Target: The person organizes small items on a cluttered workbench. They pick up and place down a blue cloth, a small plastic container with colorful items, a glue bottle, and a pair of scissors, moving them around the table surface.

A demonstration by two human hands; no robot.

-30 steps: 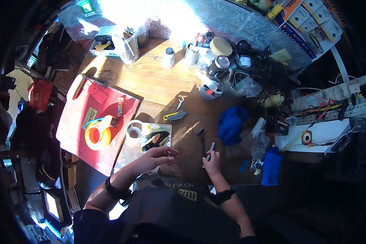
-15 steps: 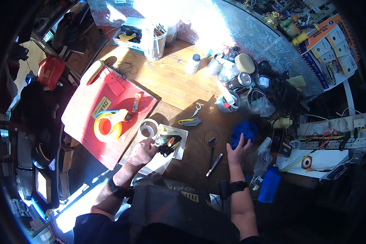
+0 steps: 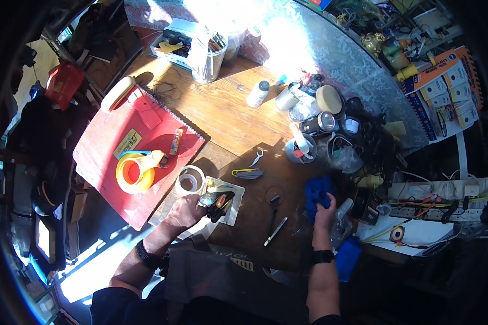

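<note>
My right hand (image 3: 324, 212) has its thumb and fingers closed on a crumpled blue cloth (image 3: 315, 189) at the right of the wooden table. At the left rim of a small pale tray (image 3: 235, 208), my left hand (image 3: 185, 213) is curled with bent fingers. What those fingers hold, if anything, is hidden. Several black, pen-like cylinders (image 3: 220, 208) lie in the tray, along with small yellowish and clear pieces. A roll of pale tape (image 3: 190, 181) stands just beyond my left hand. Between my hands lie a slim silver-and-black pen-like tool (image 3: 275, 232) and a short dark stick (image 3: 273, 212).
A yellow tape dispenser (image 3: 136, 171) rests on a red spiral notebook (image 3: 100, 169) at left. Farther in is a grey-and-yellow cutter (image 3: 248, 174). Cups and jars crowd the back right, near a white bottle (image 3: 258, 93). A power strip (image 3: 444, 197) with wires lies far right.
My right hand has gone from spread fingers over the blue cloth to a closed grip, and the cloth is bunched differently. My left hand stays by the tray. The whole view has shifted slightly.
</note>
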